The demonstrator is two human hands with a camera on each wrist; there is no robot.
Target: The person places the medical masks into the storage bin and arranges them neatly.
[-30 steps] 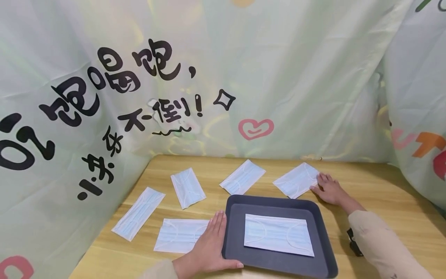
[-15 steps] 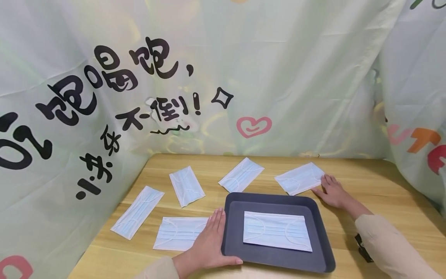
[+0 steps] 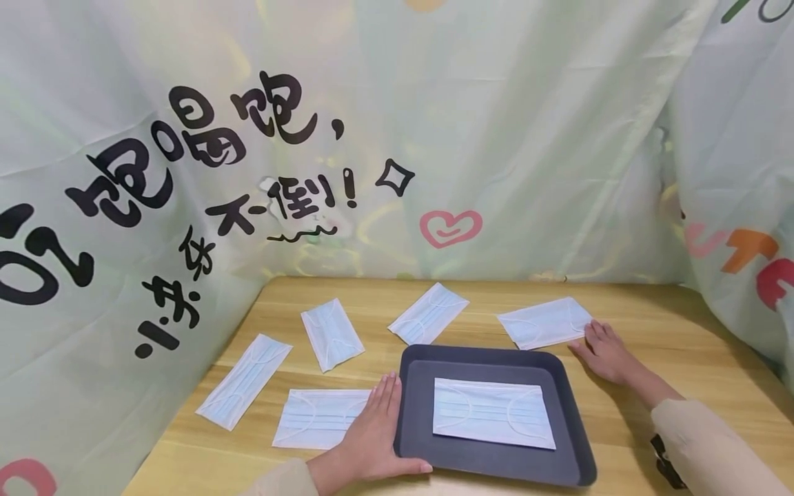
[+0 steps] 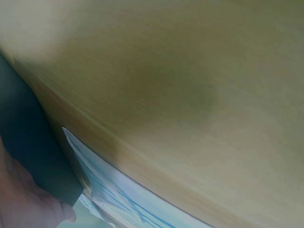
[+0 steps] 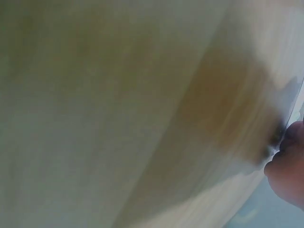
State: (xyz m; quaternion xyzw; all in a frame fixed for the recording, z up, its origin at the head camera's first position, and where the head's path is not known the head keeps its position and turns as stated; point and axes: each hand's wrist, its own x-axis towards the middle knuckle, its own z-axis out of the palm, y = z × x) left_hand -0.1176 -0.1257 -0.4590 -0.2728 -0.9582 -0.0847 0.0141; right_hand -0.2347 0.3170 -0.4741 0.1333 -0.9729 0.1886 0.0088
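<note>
My left hand (image 3: 375, 437) lies against the left side of the dark grey tray (image 3: 496, 368), fingers straight along the side and thumb at its front edge. One pale blue face mask (image 3: 493, 413) lies flat in the tray. Beyond the tray's far right corner, my right hand (image 3: 604, 351) touches the right end of another face mask (image 3: 542, 324) with its fingertips. A third mask (image 3: 313, 417) sits left of the tray, partly hidden by my left hand. The left wrist view shows the tray's side (image 4: 23, 123) beside that hand. In the right wrist view, the fingers (image 5: 287, 166) show only at the right edge.
Three more face masks lie spread out: one at the far left (image 3: 245, 382), one behind it (image 3: 333, 334) and one behind the tray (image 3: 428, 313). The wooden table (image 3: 695, 331) meets a printed cloth backdrop (image 3: 527, 172) at the back and left.
My right hand has moved right, and the mask under its fingertips has slid right and turned closer to level with the tray's far edge. My left hand and the tray have stayed put.
</note>
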